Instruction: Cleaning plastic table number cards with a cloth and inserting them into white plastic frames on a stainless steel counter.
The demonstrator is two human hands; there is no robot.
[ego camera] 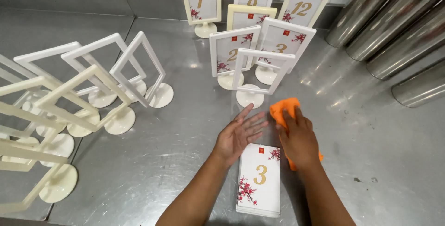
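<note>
Nearest on the steel counter [176,161], a stack of white flowered number cards [259,182] lies just below both hands, the left hand [238,133] open and flat, the right hand [299,138] pressing an orange cloth [283,108], before an empty white plastic frame stand [259,75].

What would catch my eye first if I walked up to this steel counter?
Probably the bright orange cloth under the right hand at the centre, beside the open left hand resting near a stack of flowered cards. Next, the crowd of empty white frames on stands at the left, and the filled frames lined up at the back.
</note>
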